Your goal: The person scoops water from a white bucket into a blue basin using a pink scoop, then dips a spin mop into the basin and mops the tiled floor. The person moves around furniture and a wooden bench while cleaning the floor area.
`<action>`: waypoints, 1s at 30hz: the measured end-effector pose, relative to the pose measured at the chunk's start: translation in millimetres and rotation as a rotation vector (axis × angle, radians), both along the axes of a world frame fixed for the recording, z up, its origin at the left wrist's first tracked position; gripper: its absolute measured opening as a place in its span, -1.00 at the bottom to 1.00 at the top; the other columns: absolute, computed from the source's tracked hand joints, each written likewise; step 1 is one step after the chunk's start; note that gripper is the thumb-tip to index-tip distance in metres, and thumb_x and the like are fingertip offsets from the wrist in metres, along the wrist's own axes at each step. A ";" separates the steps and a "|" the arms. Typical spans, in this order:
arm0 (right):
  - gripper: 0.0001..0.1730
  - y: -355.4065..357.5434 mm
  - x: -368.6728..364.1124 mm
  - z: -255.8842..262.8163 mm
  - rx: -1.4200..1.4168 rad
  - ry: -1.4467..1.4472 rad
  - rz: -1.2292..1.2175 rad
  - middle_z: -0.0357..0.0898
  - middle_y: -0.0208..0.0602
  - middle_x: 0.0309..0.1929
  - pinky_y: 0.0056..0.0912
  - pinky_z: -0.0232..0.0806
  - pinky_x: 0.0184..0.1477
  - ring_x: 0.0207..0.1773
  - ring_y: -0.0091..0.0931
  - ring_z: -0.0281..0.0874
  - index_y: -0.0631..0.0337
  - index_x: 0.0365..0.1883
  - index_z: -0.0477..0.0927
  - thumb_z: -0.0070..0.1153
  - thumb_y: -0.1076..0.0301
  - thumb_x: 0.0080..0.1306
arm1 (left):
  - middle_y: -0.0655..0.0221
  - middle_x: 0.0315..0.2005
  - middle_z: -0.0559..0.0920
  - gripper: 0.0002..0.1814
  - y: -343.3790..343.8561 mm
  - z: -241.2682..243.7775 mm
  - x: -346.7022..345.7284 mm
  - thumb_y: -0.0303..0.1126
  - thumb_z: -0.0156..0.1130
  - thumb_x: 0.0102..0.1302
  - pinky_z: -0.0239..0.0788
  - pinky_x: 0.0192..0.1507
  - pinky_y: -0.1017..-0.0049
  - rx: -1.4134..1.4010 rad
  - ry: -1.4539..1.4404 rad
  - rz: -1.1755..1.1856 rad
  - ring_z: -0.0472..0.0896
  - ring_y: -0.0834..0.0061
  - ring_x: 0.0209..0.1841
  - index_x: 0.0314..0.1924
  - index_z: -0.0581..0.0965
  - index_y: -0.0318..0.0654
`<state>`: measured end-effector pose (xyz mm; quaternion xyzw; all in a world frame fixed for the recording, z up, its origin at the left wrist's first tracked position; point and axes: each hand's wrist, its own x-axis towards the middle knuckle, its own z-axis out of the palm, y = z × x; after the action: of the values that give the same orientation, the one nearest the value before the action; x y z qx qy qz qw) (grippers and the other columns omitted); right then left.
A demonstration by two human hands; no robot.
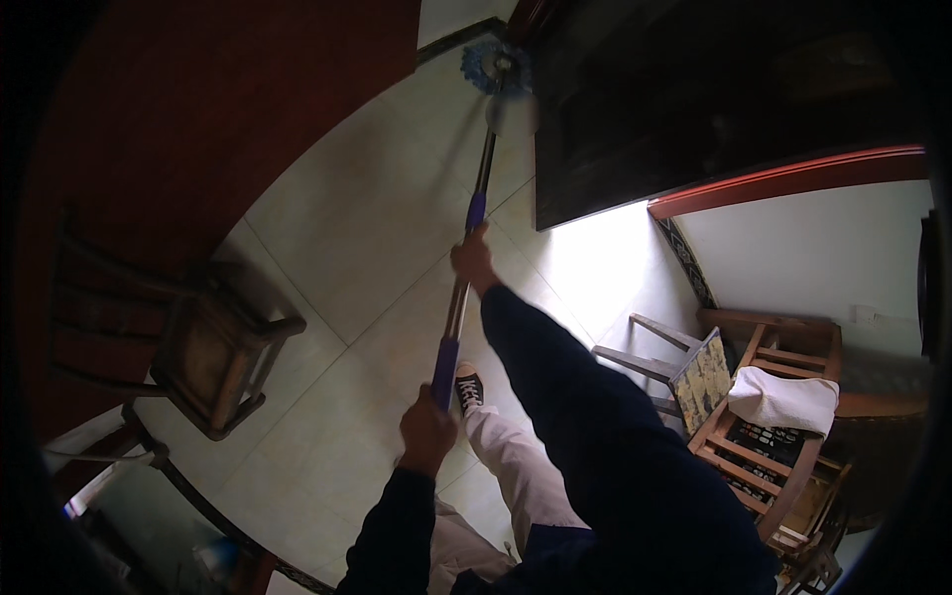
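Note:
A mop with a metal pole and purple grips (pixel 454 320) runs up the view between my hands. My left hand (pixel 426 431) is closed around the lower purple grip, at the pole's near end. Further up, my right hand (pixel 474 256) holds the pole just below the other purple section. The round mop head with blue strands (pixel 476 67) lies on the pale tiled floor (pixel 335 245) at the top, beside the dark door. A blurred pale patch partly covers the pole just below the head.
A wooden chair (pixel 201 357) stands at left by a dark red surface (pixel 223 97). The dark door panel (pixel 669 111) fills the upper right. At right are a small stool (pixel 699 379) and wooden slatted furniture (pixel 773 461) with a white cloth (pixel 785 398). My shoe (pixel 469 388) is near the pole.

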<state>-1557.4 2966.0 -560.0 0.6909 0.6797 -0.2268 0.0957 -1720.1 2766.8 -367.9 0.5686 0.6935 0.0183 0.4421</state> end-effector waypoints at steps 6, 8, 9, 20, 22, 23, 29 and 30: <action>-0.26 -194.7 -96.1 38.0 -0.061 0.371 -0.531 0.47 0.15 -0.47 0.01 0.21 -0.23 -0.44 -0.08 0.47 0.44 0.09 -0.24 -0.15 0.27 0.12 | 0.06 -0.55 0.53 -0.68 -159.2 26.8 -105.6 -0.41 0.07 -0.12 0.33 -0.35 0.14 -0.171 0.085 -0.041 0.50 0.00 -0.44 -0.27 0.33 -0.24; -0.08 -275.3 -133.1 68.1 -0.102 0.432 -0.670 0.46 0.19 -0.46 -0.07 0.30 -0.35 -0.46 -0.06 0.45 0.42 0.17 -0.48 -0.15 0.23 0.13 | 0.08 -0.55 0.53 -0.67 -218.1 52.9 -141.7 -0.40 0.09 -0.16 0.31 -0.31 0.13 -0.339 0.125 -0.063 0.50 0.00 -0.42 -0.29 0.33 -0.21; -0.01 -305.0 -149.9 106.0 -0.253 0.478 -0.677 0.46 0.20 -0.43 -0.05 0.28 -0.35 -0.46 -0.04 0.44 0.39 0.13 -0.62 -0.14 0.17 0.13 | 0.10 -0.55 0.53 -0.66 -249.0 65.9 -163.2 -0.39 0.09 -0.17 0.30 -0.29 0.12 -0.438 0.162 -0.075 0.50 0.00 -0.41 -0.29 0.32 -0.21; -0.69 -543.5 -320.8 202.7 -0.797 1.151 -1.558 0.45 -0.28 -0.55 -0.43 0.31 -0.56 -0.48 -0.44 0.52 0.32 -0.45 0.39 0.16 0.26 0.02 | 0.05 -0.31 0.48 -0.48 -362.6 75.5 -246.9 -0.22 0.00 0.01 0.32 -0.27 0.28 -0.598 0.481 0.101 0.51 0.22 -0.31 -0.01 0.23 -0.29; -0.75 -514.9 -314.7 200.7 -0.729 1.316 -1.642 0.47 -0.27 -0.53 -0.44 0.34 -0.53 -0.50 -0.43 0.52 0.30 -0.45 0.39 0.12 0.30 0.05 | 0.06 -0.37 0.49 -0.52 -348.9 136.6 -309.2 -0.26 0.02 -0.05 0.32 -0.29 0.25 -0.618 0.397 -0.159 0.51 0.17 -0.35 -0.08 0.26 -0.28; -0.75 -494.9 -308.2 200.2 -0.590 1.350 -1.639 0.47 -0.28 -0.55 -0.45 0.32 -0.54 -0.54 -0.45 0.50 0.30 -0.45 0.39 0.10 0.30 0.06 | 0.06 -0.40 0.49 -0.54 -339.3 153.7 -324.0 -0.28 0.04 -0.08 0.32 -0.30 0.24 -0.593 0.402 -0.203 0.50 0.14 -0.36 -0.12 0.28 -0.27; -0.70 -376.2 -185.1 106.5 -0.093 1.133 -1.501 0.40 -0.19 -0.67 -0.37 0.30 -0.62 -0.69 -0.40 0.44 0.33 -0.48 0.31 0.04 0.27 0.00 | 0.09 -0.60 0.51 -0.65 -254.2 148.0 -265.6 -0.39 0.11 -0.26 0.33 -0.37 0.15 -0.350 0.318 -0.410 0.49 -0.01 -0.46 -0.34 0.37 -0.22; -0.67 -358.0 -149.2 91.6 0.071 1.047 -1.577 0.39 -0.20 -0.64 -0.38 0.31 -0.63 -0.69 -0.41 0.43 0.34 -0.40 0.27 0.04 0.30 -0.02 | 0.09 -0.59 0.51 -0.69 -236.4 131.4 -229.2 -0.40 0.10 -0.25 0.32 -0.37 0.16 -0.331 0.285 -0.413 0.48 -0.01 -0.46 -0.37 0.36 -0.22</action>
<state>-1706.7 2608.0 -468.4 0.7640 -0.0201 -0.4866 -0.4232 -1949.3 2530.4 -236.4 0.6147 0.6119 -0.2652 0.4212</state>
